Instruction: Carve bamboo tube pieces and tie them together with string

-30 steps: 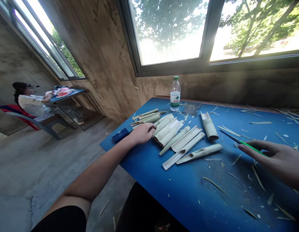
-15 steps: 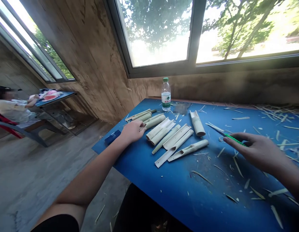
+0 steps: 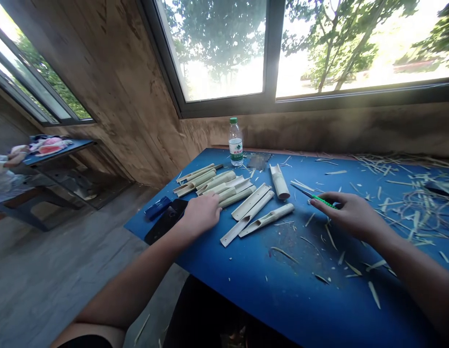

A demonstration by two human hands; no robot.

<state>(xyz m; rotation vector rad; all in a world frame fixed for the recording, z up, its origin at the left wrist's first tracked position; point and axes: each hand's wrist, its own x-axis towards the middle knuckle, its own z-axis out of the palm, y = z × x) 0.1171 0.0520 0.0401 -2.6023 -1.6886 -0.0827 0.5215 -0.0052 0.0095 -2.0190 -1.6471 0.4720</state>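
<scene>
The pale split bamboo pieces [image 3: 228, 186], smooth half-round troughs with cream insides and greenish skins, lie fanned at the left of the scuffed blue desk [image 3: 282, 290]. The left hand [image 3: 202, 212] has slipped back from on top of them to their near ends, its fingers [image 3: 216, 209] pressed together and curled, touching the pile but gripping no piece. The right hand [image 3: 350, 212] has come in lower and nearer, pinching a slim green-handled knife [image 3: 321, 199] whose dark blade points toward a short round bamboo tube [image 3: 278, 181], with thin curly shavings [image 3: 409, 203] littering the right side.
</scene>
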